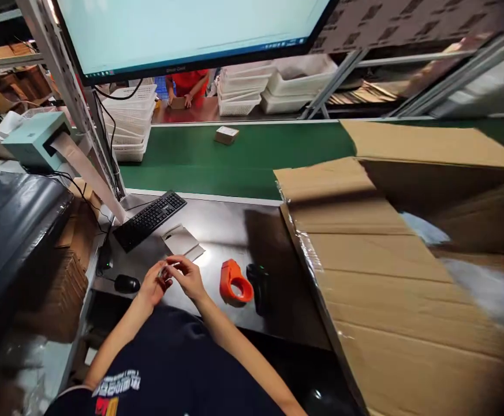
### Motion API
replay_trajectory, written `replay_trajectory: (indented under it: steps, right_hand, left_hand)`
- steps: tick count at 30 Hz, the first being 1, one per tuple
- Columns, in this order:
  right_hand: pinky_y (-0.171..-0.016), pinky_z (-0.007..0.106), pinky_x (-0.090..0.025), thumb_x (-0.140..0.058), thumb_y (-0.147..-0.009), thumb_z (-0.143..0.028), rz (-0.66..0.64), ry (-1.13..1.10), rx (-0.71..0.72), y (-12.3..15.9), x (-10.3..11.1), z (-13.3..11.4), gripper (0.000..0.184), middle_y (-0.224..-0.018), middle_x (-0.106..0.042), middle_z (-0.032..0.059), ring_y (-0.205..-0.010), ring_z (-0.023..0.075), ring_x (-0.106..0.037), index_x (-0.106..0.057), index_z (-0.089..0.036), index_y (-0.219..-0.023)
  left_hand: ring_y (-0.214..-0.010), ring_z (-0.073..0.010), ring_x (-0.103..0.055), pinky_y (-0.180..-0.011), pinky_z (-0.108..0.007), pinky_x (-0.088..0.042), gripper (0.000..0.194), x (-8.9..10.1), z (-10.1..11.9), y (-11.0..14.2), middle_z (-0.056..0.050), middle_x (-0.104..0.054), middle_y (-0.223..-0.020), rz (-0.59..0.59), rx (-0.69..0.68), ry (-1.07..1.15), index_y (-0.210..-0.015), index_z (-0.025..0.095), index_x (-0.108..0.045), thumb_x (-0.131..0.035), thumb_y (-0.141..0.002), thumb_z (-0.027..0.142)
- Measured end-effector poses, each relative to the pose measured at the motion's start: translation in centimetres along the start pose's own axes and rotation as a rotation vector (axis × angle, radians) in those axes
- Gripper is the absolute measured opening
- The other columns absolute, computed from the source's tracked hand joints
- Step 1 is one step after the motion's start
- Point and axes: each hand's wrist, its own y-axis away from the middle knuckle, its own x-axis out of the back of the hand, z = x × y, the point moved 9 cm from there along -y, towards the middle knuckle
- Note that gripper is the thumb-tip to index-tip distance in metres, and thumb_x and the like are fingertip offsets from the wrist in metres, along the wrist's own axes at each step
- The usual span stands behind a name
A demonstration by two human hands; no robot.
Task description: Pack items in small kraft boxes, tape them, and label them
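Close in front of my body, my left hand point(151, 284) and my right hand point(187, 278) meet with their fingers closed together. Between the fingertips is something small, too hidden to name. Just beyond them a flat, pale piece of folded card point(183, 241) lies on the metal table point(221, 222). To the right of my hands stands an orange tape dispenser point(235, 283), with a black handheld device point(258, 289), perhaps a scanner, beside it. A black mouse point(126, 283) lies left of my left hand.
A keyboard point(150, 221) sits behind the card, under a monitor point(191, 34). A large open cardboard box point(381, 277) fills the right side. A green conveyor belt point(182, 150) carries a small carton point(226, 135). At left, a label printer point(39, 138) trails paper. Another person's hands point(179, 101) hold a box beyond.
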Motion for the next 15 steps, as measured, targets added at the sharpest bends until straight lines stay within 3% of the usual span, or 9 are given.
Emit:
replay_trajectory:
  steps: [3,7,12,15]
  right_hand:
    - [-0.076,0.034,-0.064,-0.073,-0.096,-0.037,0.051,0.185,0.154,0.3,0.5,-1.9,0.015,-0.088,-0.077,0.0045,-0.079,0.0194,-0.072,-0.081,-0.024,-0.098]
    - [-0.080,0.035,-0.064,-0.068,-0.099,-0.024,0.027,0.354,0.401,1.2,0.1,-4.6,0.016,-0.094,-0.077,0.0045,-0.087,0.0198,-0.073,-0.081,-0.027,-0.108]
    - [-0.089,0.039,-0.066,-0.069,-0.097,-0.020,0.054,0.397,0.493,2.2,0.4,-5.8,0.032,-0.119,-0.073,0.0101,-0.107,0.0219,-0.072,-0.075,-0.027,-0.127]
    - [-0.086,0.036,-0.067,-0.065,-0.099,-0.016,0.044,0.429,0.554,2.7,0.6,-7.2,0.030,-0.114,-0.074,0.0092,-0.101,0.0200,-0.073,-0.076,-0.027,-0.125]
  left_hand:
    - [-0.063,-0.0096,-0.063,-0.060,-0.020,-0.049,0.047,-0.1,-0.4,-0.1,0.005,-0.067,-0.071,-0.037,-0.006,-0.003,-0.084,0.019,-0.068,-0.101,-0.053,0.028]
    - [-0.062,-0.0071,-0.058,-0.062,-0.019,-0.049,0.050,-0.8,0.6,0.1,0.006,-0.066,-0.072,-0.091,-0.111,-0.067,-0.080,0.019,-0.067,-0.103,-0.049,0.034]
    - [-0.064,-0.0084,-0.056,-0.062,-0.021,-0.046,0.046,-1.9,2.7,0.9,0.002,-0.069,-0.075,-0.095,-0.231,-0.199,-0.082,0.017,-0.073,-0.099,-0.057,0.045]
    - [-0.066,-0.0088,-0.056,-0.066,-0.022,-0.047,0.041,-2.5,4.5,1.3,0.002,-0.069,-0.075,-0.085,-0.314,-0.275,-0.080,0.016,-0.075,-0.098,-0.062,0.045]
